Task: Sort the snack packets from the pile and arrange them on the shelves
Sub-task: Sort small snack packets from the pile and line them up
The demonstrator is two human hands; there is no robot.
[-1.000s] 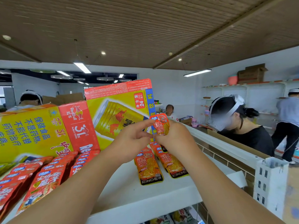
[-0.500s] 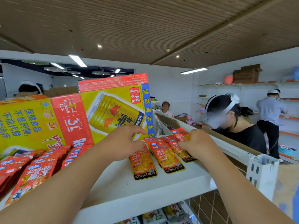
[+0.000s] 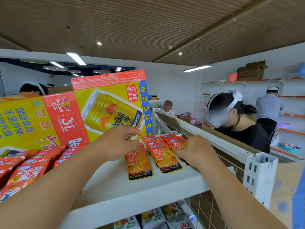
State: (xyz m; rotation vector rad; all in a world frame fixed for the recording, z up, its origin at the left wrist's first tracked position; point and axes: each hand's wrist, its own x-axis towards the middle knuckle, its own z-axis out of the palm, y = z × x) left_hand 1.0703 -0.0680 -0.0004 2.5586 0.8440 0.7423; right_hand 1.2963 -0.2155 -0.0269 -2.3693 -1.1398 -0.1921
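Orange packets (image 3: 165, 156) fan across the white shelf (image 3: 115, 187)! Right hand (image 3: 194, 151) curls onto the 3 o'clock stack, left hand (image 3: 115, 144) touches the 9 o'clock one, fingers loose. Placing step; next, probably squaring them.

Lit brightly and evenly from above by ceiling strip lights (image 3: 76, 59) and recessed spotlights (image 3: 99, 43). Cast only faint, soft shadows on the white shelf (image 3: 115, 187). Caught a mild sheen on the orange snack packets (image 3: 139, 161). Bowed straight lines toward the edges; smeared the far right edge and lower-left corner.
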